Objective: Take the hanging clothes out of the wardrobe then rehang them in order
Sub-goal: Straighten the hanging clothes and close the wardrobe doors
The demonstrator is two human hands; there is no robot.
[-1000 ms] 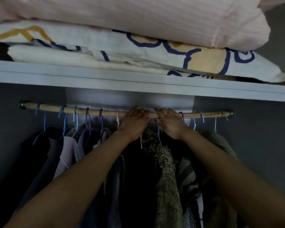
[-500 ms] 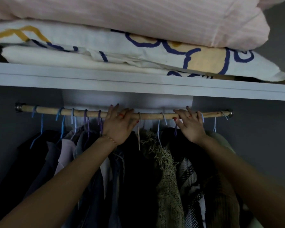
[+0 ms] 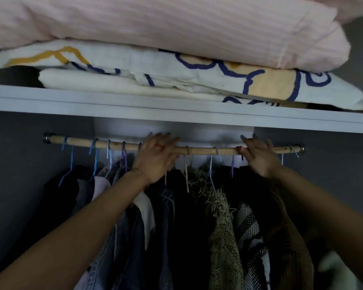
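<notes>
While the clothes (image 3: 197, 216) hang packed along the rod (image 3: 203, 150) inside the wardrobe, both hands reach up to the wood, with none of the garments taken out yet. The left hand (image 3: 155, 158) lies over the rod left of centre, fingers (image 3: 166, 140) spread and fairly straight across it. The right hand (image 3: 258, 155) sits well apart toward the right end, fingers splayed over the top; whether either thumb hooks a hanger (image 3: 213, 164) cannot be told. Thin plastic hangers crowd close, so lifting one hook could snag its neighbour and drag a second garment off. The fringed knit (image 3: 218, 206) at centre looks likely to catch on adjoining hooks. Dim light makes the dark pieces hard to tell apart, which could spoil the ordering. Above, bedding (image 3: 176, 38) overhangs the shelf (image 3: 113, 105) edge at right; a high lift might brush it loose.
</notes>
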